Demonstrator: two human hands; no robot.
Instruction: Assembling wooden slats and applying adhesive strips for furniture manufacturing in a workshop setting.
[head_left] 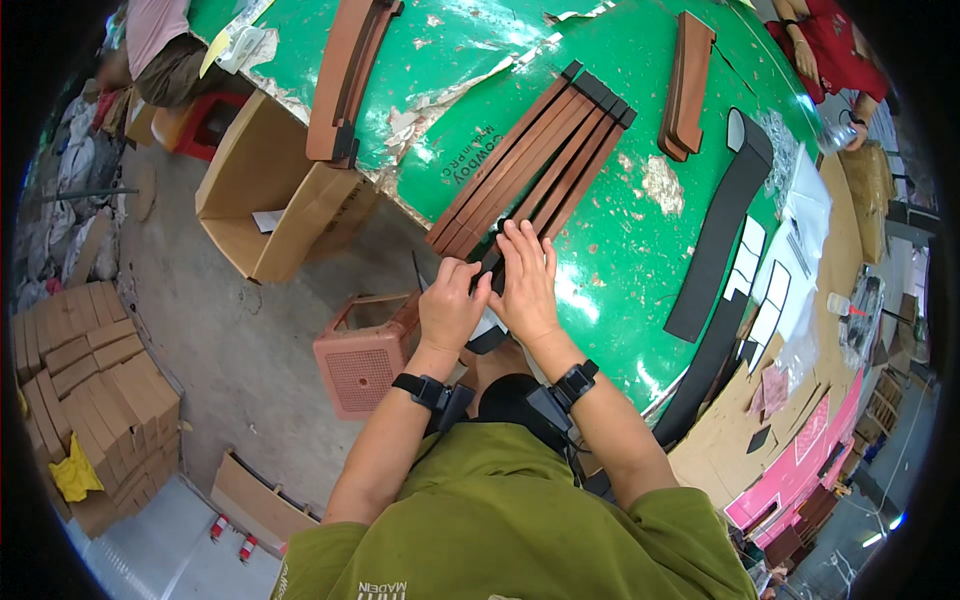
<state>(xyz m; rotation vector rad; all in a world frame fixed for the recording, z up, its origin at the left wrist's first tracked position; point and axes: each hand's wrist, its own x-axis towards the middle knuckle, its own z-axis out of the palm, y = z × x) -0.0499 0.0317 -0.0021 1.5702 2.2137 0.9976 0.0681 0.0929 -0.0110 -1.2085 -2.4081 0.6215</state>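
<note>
On the green table a fanned row of brown slats [510,175] lies side by side, with black pieces [600,92] across their far ends. At the near ends both my hands meet, thumbs almost touching. My left hand [452,308] is closed in a pinch on a small black piece [491,263], partly hidden by the fingers. My right hand [526,283] lies with fingers stretched out over the same slat end, pressing on it. Below them hangs a black strip with a pale face [487,332]; whether it joins the pinched piece is hidden.
More brown slats lie at the far left [345,85] and far right [687,85]. Long black strips [715,240] and white-backed pieces [745,255] sit to my right. Left of the table are an open carton [262,190] and a pink stool [362,360]. A co-worker's hand [857,132] shows at far right.
</note>
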